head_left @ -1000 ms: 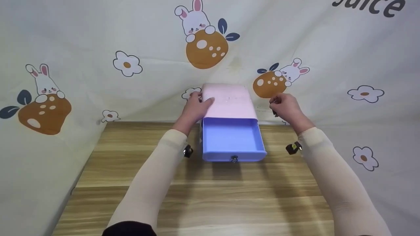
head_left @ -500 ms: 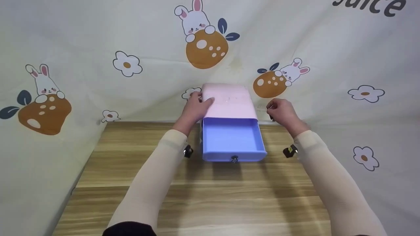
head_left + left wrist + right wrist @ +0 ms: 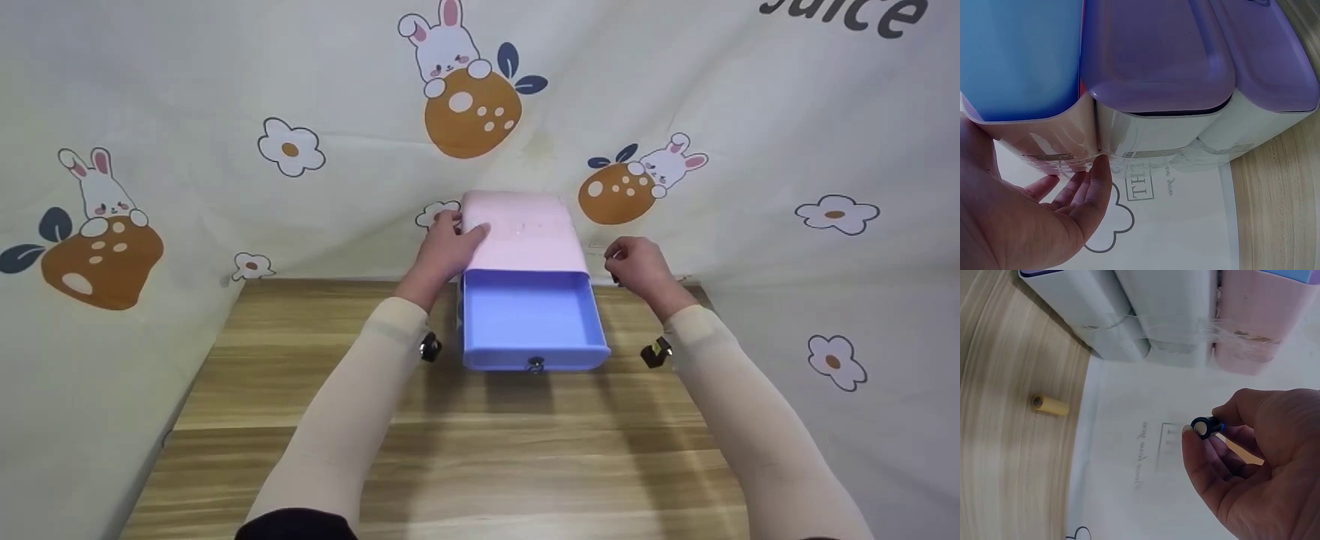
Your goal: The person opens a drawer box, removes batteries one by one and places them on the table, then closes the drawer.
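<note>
A small drawer organizer [image 3: 525, 229] has a pink top tier and white lower tiers. Its blue top drawer [image 3: 532, 307] is pulled out and holds nothing. My left hand [image 3: 448, 247] grips the pink tier, thumb over the top and fingers along the left side. In the left wrist view, those fingers reach the taped seam of the pink wall. To the right of the organizer, my right hand [image 3: 641, 264] pinches a short dark battery [image 3: 1202, 428] between thumb and fingers, apart from the organizer. Its round pale end shows in the right wrist view.
Purple lower drawers [image 3: 1157, 56] sit closed beneath the blue one. A yellow cylinder [image 3: 1050, 405] lies on the wood-grain table [image 3: 480, 465]. Behind stands a printed cloth [image 3: 360, 90]. A lock or ring pull [image 3: 535, 364] hangs on the blue drawer's front.
My right hand has moved down and slightly left, closer to the organizer, with the battery still pinched. My left hand and the drawer have not moved.
</note>
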